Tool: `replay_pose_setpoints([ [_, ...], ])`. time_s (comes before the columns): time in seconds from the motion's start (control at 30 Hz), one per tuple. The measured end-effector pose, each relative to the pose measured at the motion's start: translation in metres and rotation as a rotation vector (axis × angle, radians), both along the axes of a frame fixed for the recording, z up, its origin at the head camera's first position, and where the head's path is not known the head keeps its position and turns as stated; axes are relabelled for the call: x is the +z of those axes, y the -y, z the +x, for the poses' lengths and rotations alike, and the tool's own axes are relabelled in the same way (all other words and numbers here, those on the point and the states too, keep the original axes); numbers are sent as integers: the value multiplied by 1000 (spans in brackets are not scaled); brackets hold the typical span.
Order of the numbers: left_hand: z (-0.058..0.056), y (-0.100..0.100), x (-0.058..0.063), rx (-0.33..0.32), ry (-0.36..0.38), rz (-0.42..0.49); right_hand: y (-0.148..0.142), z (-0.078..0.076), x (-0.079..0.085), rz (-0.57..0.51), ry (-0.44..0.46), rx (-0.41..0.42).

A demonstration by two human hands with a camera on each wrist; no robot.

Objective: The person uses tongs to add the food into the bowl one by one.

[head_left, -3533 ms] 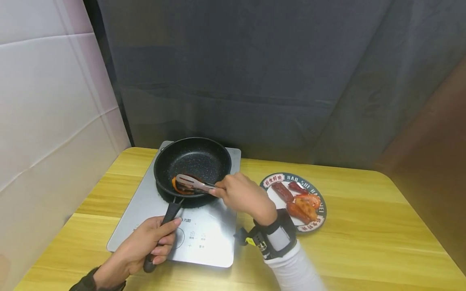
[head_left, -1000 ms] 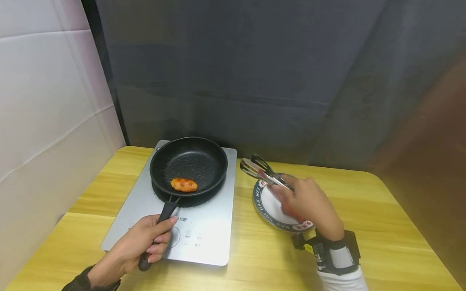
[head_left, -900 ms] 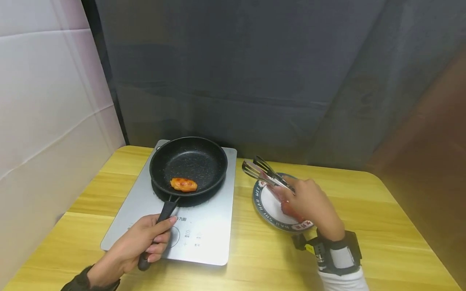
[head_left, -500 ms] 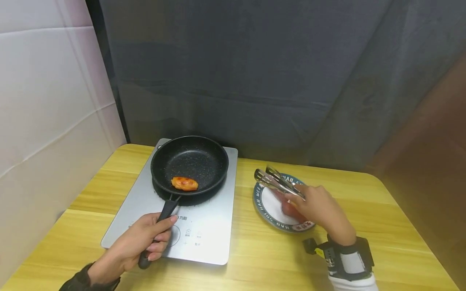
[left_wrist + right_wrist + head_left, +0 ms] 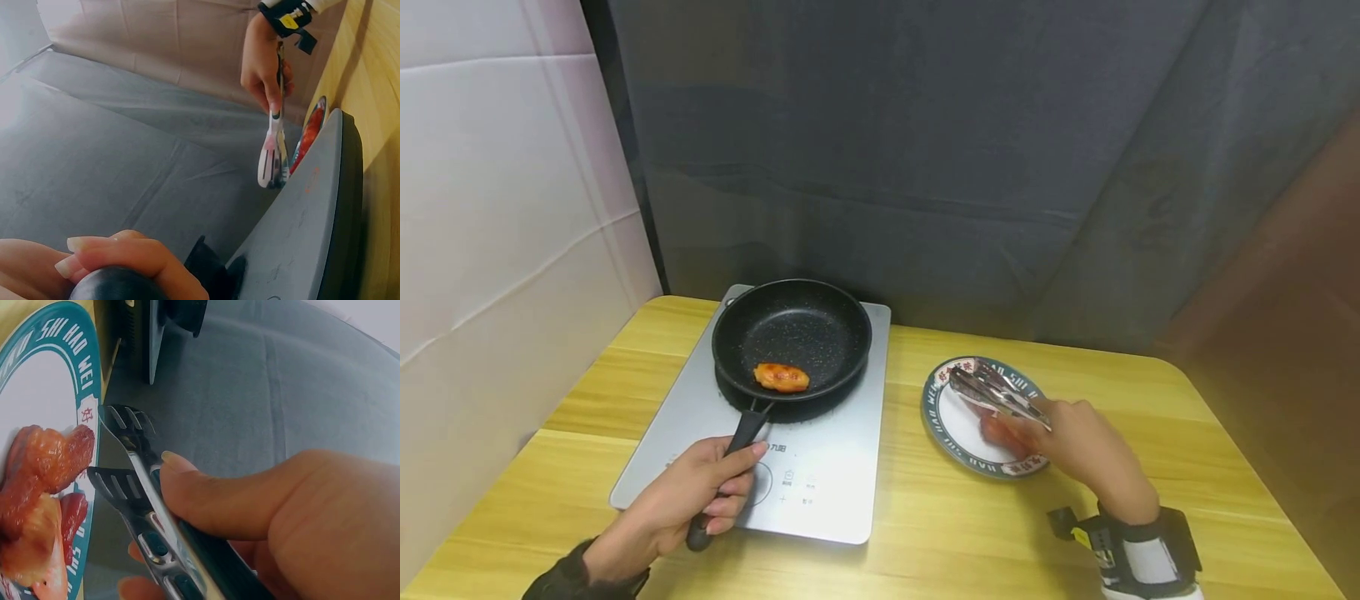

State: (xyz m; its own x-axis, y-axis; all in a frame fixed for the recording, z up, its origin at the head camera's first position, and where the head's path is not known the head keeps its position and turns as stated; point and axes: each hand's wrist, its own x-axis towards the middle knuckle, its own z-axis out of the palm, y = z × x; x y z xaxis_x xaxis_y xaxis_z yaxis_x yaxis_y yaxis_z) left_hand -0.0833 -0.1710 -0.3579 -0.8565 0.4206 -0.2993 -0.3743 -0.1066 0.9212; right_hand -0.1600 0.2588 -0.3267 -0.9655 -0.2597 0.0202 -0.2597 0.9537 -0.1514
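Note:
My left hand (image 5: pixel 700 492) grips the handle of a black frying pan (image 5: pixel 805 329). Near the pan's handle side lies a glazed orange-brown piece of food (image 5: pixel 781 377), which looks like a chicken wing. With thumb and fingers, my right hand (image 5: pixel 1097 454) holds metal tongs (image 5: pixel 1000 396) over a round plate (image 5: pixel 942 429). The slotted tong ends stand apart in the right wrist view, with nothing between them. On the plate are reddish pieces of meat (image 5: pixel 50 456) and a shrimp (image 5: pixel 53 578); the tongs and hand partly cover them in the head view.
The pan is over a flat silver induction cooker (image 5: pixel 842 492) on a wooden table (image 5: pixel 947 533). A dark cloth (image 5: pixel 887 167) hangs behind the table, and a white one (image 5: pixel 512 208) stands at the left. The plate is right of the cooker.
My right hand has carried the tongs from the food in the pan to the plate, then drawn them back rightward over it. My left hand stays on the handle.

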Motion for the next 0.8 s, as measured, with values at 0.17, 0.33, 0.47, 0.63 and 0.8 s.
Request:
replay_pose_setpoints([
  [0.17,0,0,0,5,4,3,-4,2,-2,18,6,-17],
  [0.33,1,-1,0,6,3,3,-5,5,-3,27,22,-39],
  [0.47,0,-1,1,5,4,8,-5,5,-6,32,25,-61],
  [0.63,1,-1,1,8,10,6,-8,4,-9,18,12,-62],
  [0.8,1,-1,0,8,10,7,-10,1,-10,25,19,-56],
])
